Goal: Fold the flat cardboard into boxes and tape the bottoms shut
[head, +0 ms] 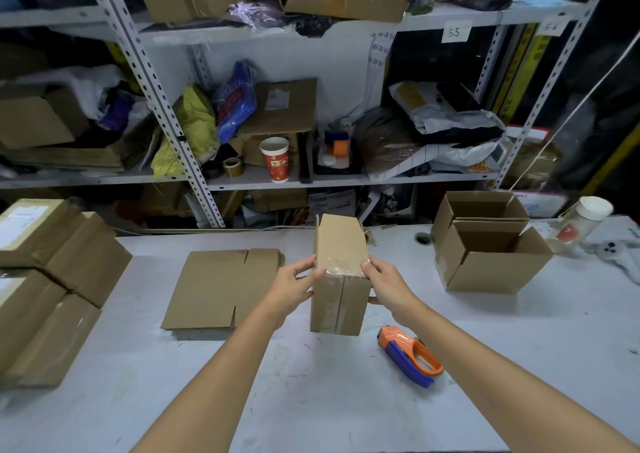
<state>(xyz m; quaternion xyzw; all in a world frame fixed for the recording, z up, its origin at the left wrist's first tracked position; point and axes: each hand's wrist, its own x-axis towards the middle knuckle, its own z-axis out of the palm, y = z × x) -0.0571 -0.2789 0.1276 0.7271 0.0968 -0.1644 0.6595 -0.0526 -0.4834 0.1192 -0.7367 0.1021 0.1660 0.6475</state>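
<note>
In the head view, the left hand (294, 288) and right hand (386, 284) held the small brown cardboard box (341, 300) above the white bench (311, 400), fingers (304, 265) clamped on its sides, its taped bottom seam turned toward the person, likely for checking the seal, the orange-and-blue tape dispenser (410, 354) lying nearby.

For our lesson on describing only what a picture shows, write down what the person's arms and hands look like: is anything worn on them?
The left forearm and the right forearm are bare down to the picture's lower edge; no sleeve shows. The left hand and the right hand wear no gloves. No watch, bracelet or ring is visible on the sides that show.
</note>
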